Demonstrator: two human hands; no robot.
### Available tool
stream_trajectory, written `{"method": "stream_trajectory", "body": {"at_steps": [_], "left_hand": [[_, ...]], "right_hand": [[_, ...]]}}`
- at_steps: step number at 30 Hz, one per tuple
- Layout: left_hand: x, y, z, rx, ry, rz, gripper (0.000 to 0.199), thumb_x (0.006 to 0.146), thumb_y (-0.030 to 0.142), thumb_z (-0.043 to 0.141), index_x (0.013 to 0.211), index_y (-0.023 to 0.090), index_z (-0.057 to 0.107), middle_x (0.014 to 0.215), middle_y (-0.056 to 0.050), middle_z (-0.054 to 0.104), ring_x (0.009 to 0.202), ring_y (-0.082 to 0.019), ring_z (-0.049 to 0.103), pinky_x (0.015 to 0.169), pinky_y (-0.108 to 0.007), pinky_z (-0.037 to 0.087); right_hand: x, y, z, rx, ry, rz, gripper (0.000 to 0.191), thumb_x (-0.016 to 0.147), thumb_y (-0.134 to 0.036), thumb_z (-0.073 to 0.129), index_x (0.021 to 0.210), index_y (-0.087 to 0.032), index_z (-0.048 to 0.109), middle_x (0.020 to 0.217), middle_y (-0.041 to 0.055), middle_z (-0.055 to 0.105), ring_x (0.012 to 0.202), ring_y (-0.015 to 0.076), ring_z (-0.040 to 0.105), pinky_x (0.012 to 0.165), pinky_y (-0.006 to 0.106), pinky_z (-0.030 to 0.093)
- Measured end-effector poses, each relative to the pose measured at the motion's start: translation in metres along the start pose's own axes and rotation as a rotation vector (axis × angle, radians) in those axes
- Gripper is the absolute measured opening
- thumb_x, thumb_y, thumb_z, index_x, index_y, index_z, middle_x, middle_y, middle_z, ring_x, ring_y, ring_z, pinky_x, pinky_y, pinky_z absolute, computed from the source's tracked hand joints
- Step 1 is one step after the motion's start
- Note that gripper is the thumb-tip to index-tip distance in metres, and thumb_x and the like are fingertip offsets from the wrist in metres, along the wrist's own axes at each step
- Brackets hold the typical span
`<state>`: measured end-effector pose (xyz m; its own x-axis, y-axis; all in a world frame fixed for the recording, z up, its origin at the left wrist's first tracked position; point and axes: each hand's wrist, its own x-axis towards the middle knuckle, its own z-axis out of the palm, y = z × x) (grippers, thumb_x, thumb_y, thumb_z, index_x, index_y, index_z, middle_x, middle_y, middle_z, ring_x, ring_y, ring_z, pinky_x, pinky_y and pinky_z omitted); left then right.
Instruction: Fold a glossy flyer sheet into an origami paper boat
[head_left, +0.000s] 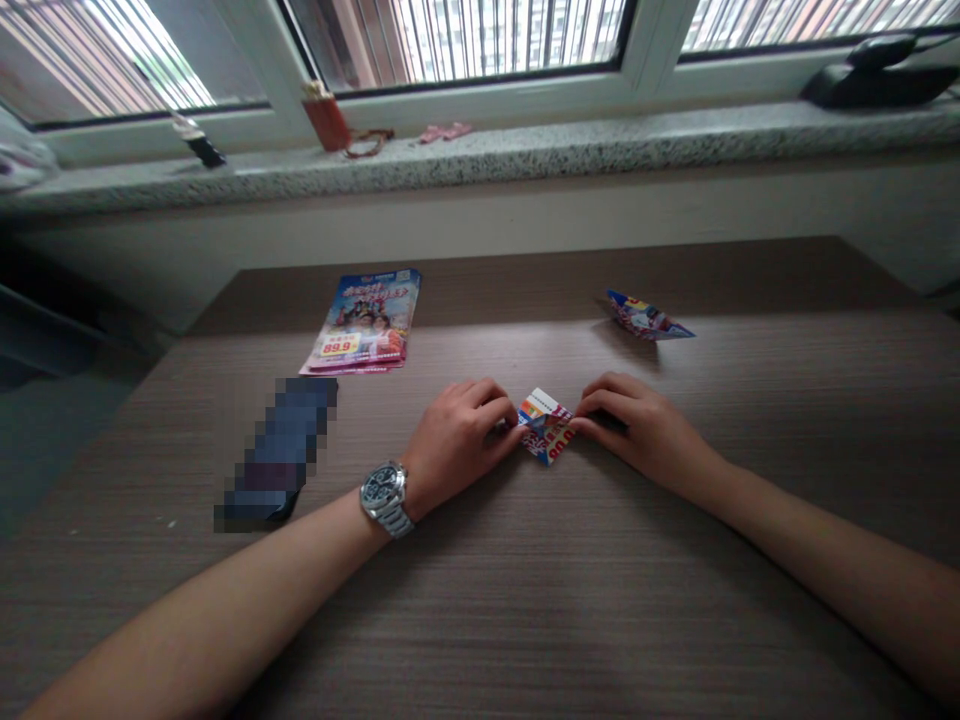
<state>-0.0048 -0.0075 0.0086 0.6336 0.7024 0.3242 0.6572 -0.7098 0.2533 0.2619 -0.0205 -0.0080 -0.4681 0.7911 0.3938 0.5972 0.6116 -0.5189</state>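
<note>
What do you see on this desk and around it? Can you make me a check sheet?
Surface: brown wood-grain desk.
Things in hand: folded printed paper, small, red, white and blue.
Hands: left hand and right hand both press its sides with their fingers; a metal wristwatch sits on the left wrist.
Clutter: stack of colourful leaflets, another folded paper, a blurred-out object.
Cables: nothing seen on the desk.
Surroundings: speckled stone windowsill holding a red cylinder, a pink item and a dark object; white-framed window behind.
</note>
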Motion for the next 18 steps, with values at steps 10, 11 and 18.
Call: {"method": "stream_trajectory", "body": {"at_steps": [10,11,18], "left_hand": [[0.0005,-0.004,0.0006,-0.042,-0.042,-0.052,0.012,0.095,0.032,0.066,0.093,0.02,0.069,0.098,-0.003,0.069,0.089,-0.02,0.061,0.08,-0.035,0.043],[0.0004,-0.0046,0.0011,-0.05,-0.042,-0.06,0.012,0.095,0.032,0.066,0.093,0.02,0.069,0.097,-0.003,0.069,0.089,-0.02,0.061,0.08,-0.035,0.043],[0.0001,-0.003,0.0015,-0.059,-0.011,-0.098,0.01,0.094,0.031,0.067,0.094,0.021,0.069,0.104,-0.005,0.067,0.092,-0.02,0.06,0.08,-0.035,0.043]], "right_hand": [[0.0001,-0.0007,-0.0014,0.008,-0.018,0.003,0.006,0.094,-0.027,0.067,0.095,-0.02,0.069,0.092,0.0081,0.066,0.086,0.0228,0.062,0.075,0.037,0.051],[0.0002,-0.001,-0.0016,0.011,-0.018,0.004,0.007,0.094,-0.027,0.068,0.096,-0.02,0.069,0.092,0.0082,0.066,0.086,0.0227,0.063,0.075,0.037,0.052],[-0.0004,0.0012,-0.0016,0.024,-0.007,0.007,0.01,0.096,-0.03,0.065,0.095,-0.021,0.07,0.094,0.0086,0.066,0.086,0.0223,0.064,0.074,0.036,0.053]]}}
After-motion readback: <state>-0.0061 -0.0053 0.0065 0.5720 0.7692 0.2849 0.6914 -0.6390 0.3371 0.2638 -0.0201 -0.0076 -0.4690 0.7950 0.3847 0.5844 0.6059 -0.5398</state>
